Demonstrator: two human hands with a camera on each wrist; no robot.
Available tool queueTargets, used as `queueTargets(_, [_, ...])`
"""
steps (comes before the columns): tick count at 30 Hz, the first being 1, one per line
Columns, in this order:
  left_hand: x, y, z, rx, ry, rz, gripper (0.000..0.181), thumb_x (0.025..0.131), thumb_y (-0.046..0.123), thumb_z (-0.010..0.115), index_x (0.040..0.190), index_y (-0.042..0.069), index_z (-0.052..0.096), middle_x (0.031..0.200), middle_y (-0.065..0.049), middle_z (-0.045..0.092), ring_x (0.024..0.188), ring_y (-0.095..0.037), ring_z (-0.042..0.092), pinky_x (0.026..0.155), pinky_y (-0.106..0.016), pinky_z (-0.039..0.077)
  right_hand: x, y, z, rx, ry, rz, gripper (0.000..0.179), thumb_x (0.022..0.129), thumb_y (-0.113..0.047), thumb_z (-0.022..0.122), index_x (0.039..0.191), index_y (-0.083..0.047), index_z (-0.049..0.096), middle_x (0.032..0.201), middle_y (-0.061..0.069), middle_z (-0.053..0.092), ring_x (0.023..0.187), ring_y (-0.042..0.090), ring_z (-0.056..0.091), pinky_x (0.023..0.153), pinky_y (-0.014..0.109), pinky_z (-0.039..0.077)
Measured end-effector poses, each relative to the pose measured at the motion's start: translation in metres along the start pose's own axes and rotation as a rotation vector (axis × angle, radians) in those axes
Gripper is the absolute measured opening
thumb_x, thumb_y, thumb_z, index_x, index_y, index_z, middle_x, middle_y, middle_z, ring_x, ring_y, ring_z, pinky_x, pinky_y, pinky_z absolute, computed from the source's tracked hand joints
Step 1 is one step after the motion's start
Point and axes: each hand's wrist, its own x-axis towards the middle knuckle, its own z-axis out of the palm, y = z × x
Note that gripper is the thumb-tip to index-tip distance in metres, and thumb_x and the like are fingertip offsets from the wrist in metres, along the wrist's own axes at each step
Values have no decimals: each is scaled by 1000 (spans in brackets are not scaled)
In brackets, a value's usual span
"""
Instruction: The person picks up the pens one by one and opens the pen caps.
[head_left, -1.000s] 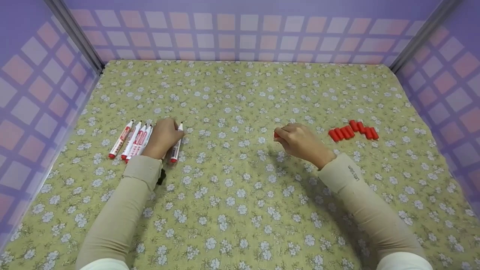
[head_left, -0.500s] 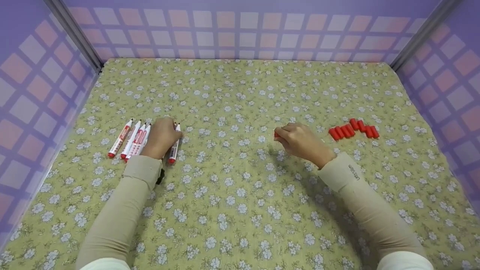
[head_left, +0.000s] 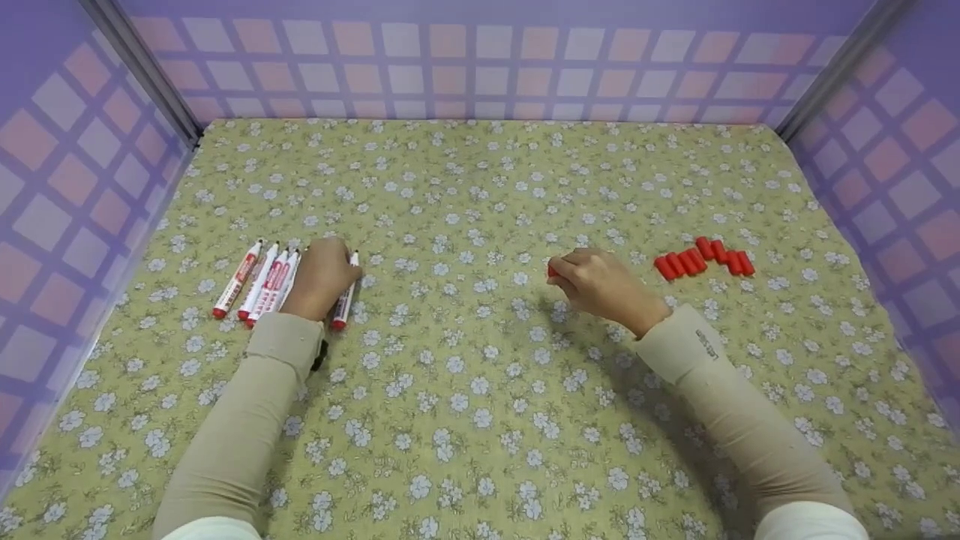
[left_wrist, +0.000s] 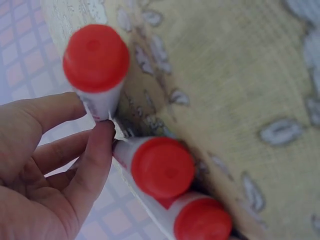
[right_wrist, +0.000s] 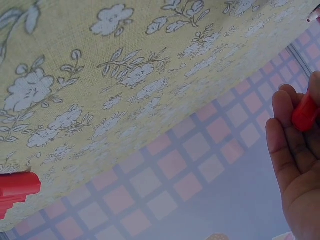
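Note:
My left hand (head_left: 321,277), at the left of the table, pinches a white marker (head_left: 346,304) between thumb and fingers. The marker lies with its dark uncapped tip away from me and its red end (left_wrist: 96,57) toward me. Left of this hand, several more uncapped white markers (head_left: 257,289) lie side by side; two red ends (left_wrist: 163,167) show close to the fingers in the left wrist view. My right hand (head_left: 604,289) holds a small red marker cap (right_wrist: 304,114) between thumb and fingertips, right of the table's middle.
Several loose red caps (head_left: 681,262) lie in a staggered row to the right of my right hand. A floral yellow-green cloth (head_left: 465,360) covers the table. Purple checked panels (head_left: 465,67) wall in the back and both sides.
The pinched marker and my left fingers have shifted slightly left toward the other markers. My right hand with the red cap has stayed in place.

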Motion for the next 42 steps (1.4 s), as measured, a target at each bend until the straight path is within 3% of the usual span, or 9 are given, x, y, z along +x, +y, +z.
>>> queueTargets(13, [-1,-3,-2,-28,-24,-7,39,88,7,61,56,12,39,49,3,28,43,-11,29,45,-27,32,-1,1,0,4,-14,5,8,90,-5,66,92,1,69,78,13,70,67,23,66,62,33,56])
queueTargets(19, [-3,-2,-4,7,-1,-18,36,94,14,53,59,10,45,50,2,34,45,-12,33,45,-28,30,-1,1,1,-25,-13,6,8,90,-4,65,92,2,69,78,13,69,66,23,64,62,34,56])
queueTargets(23, [-4,0,-3,55,54,23,38,95,15,48,57,12,43,50,1,32,45,-13,29,45,-29,28,-2,2,2,-36,-15,11,7,89,-4,65,90,2,68,76,13,68,64,23,63,60,34,55])
queueTargets(31, [-5,6,0,97,118,94,34,96,13,46,63,8,55,51,-2,41,44,-14,30,45,-30,27,-6,7,0,-13,-56,92,8,89,-6,66,90,1,69,77,13,68,65,23,62,61,35,54])
queueTargets(35, [-6,12,2,108,132,121,37,96,12,45,60,10,49,51,-2,36,44,-14,28,45,-30,25,-9,10,2,0,-63,125,9,90,-8,65,89,0,70,77,13,67,66,23,62,61,35,54])
queueTargets(42, [-8,26,10,55,117,168,36,97,12,43,62,10,51,53,-3,40,46,-14,31,47,-30,27,-18,12,-1,21,-91,222,15,89,-12,68,97,0,72,86,14,66,75,25,62,65,36,55])
